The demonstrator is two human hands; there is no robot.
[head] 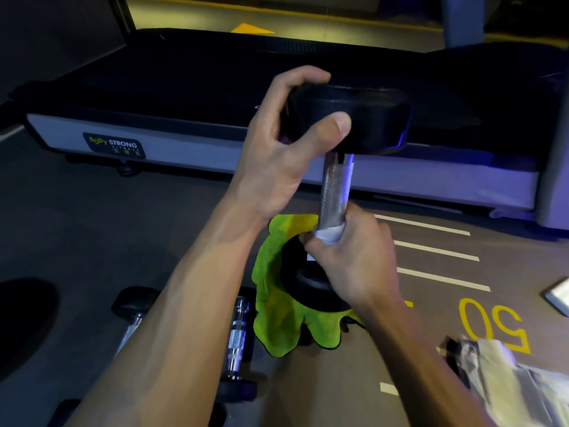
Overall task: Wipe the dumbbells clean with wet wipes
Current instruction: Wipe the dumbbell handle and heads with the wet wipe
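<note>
A: Head view: where is the dumbbell?
B: The dumbbell [334, 192] stands upright on a green cloth [278, 309] on the floor.
A: And the hands?
B: The left hand [286, 149] grips its top head; the right hand [351, 257] wraps a white wet wipe [328, 234] around the lower handle.

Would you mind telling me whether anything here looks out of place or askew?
Nothing looks damaged or spilled. The dumbbell stands upright on a crumpled green cloth, which is bunched unevenly beneath it on the floor.
</note>
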